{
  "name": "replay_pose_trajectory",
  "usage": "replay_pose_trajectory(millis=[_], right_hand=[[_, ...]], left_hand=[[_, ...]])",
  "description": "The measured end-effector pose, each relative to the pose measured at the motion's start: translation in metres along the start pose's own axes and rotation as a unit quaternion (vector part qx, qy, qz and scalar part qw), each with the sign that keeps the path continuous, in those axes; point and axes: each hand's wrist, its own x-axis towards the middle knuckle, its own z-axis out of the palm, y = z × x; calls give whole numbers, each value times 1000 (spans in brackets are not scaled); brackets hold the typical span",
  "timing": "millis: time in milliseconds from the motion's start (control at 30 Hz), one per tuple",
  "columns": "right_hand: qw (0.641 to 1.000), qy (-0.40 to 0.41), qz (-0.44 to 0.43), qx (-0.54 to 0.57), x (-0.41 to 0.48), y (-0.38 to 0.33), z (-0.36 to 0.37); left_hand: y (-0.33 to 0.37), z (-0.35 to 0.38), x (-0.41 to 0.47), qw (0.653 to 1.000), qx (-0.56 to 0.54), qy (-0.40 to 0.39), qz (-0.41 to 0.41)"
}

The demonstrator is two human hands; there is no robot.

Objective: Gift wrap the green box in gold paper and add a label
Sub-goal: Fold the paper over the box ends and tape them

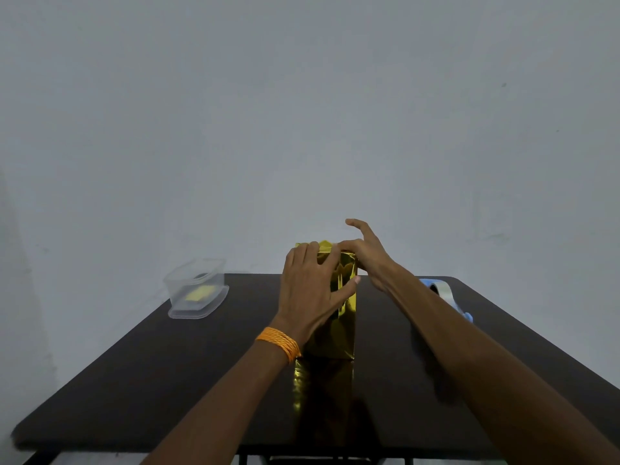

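While the gold-wrapped box [345, 317] stands upright mid-table, the left hand [308, 293] clasps its upper part, fingers hooked over the top edge and thumb across the near face. The right hand [365, 256] presses straightened fingers onto the top fold from the right side. On the dark table [167, 380], a clear tub [196, 290] sits far left and a tape roll [446, 293] right.

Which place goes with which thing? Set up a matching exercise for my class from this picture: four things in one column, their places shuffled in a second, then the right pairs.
Things
1. gold-wrapped box
2. clear container
3. tape roll
4. orange band

Places
A. around a wrist
B. far left of the table
C. right side, partly hidden by a forearm
D. upright in the middle

Pairs: 1-D, 2-B, 3-C, 4-A
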Motion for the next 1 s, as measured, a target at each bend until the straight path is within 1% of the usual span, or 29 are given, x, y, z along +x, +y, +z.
replay_pose_trajectory(millis=[200,267,333,433,467,533,633,767,867,933,1000], right_hand=[[1000,-4,-4,-19,-2,-5,-5],[1000,0,-6,-9,-2,-9,-10],[999,42,-10,5,-3,-13,-14],[988,138,-54,-36,-4,-19,-23],[985,150,-69,-56,-6,-22,-26],[981,146,-93,-87,-9,-29,-32],[972,96,-133,-165,-15,-43,-36],[937,-19,-179,-301,-15,-61,-33],[914,-82,-191,-349,-13,-73,-29],[907,-126,-183,-357,-10,-78,-25],[901,-139,-196,-362,-4,-79,-21]], left_hand=[[-2,2,-2,1000,7,-3,2],[-2,2,-2,1000,6,-3,0],[-1,1,-2,1000,5,-5,-2],[-1,2,-3,1000,1,-11,-5],[-1,3,-3,1000,1,-13,-5],[-2,4,-4,1000,1,-11,-6],[-2,7,-5,1000,2,-1,-6],[-3,9,-5,1000,6,7,-5],[-3,10,-5,1000,6,1,-3],[-4,10,-3,1000,11,0,1],[-6,9,-2,1000,14,0,5]])
